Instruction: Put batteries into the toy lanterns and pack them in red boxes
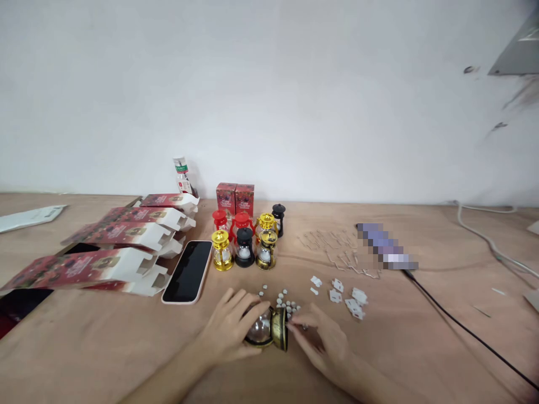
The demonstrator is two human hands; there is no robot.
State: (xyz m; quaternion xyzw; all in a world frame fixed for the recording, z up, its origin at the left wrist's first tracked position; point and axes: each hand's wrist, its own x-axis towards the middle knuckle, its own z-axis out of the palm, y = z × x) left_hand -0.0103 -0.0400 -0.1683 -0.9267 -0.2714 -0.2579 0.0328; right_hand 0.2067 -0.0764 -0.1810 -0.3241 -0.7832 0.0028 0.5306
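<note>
A small bronze-coloured lantern (261, 329) with a clear globe lies tipped on its side, its base facing right. My left hand (229, 322) is wrapped round its top and globe. At the underside of the base, my right hand (322, 336) has thumb and fingers pinched together; whatever is between them is too small to make out. Several round silver button cells (288, 306) lie loose just behind the lantern. To the right of them are several small white plastic pieces (355, 308).
Several small lanterns (245, 253) in red, gold, black and bronze stand behind my hands, before two red boxes (234, 197). Flattened red cartons (96, 266), a phone (188, 272) and a bottle (182, 175) are left. Thin wire handles (330, 240) and a cabled, blurred-out device (385, 247) lie right.
</note>
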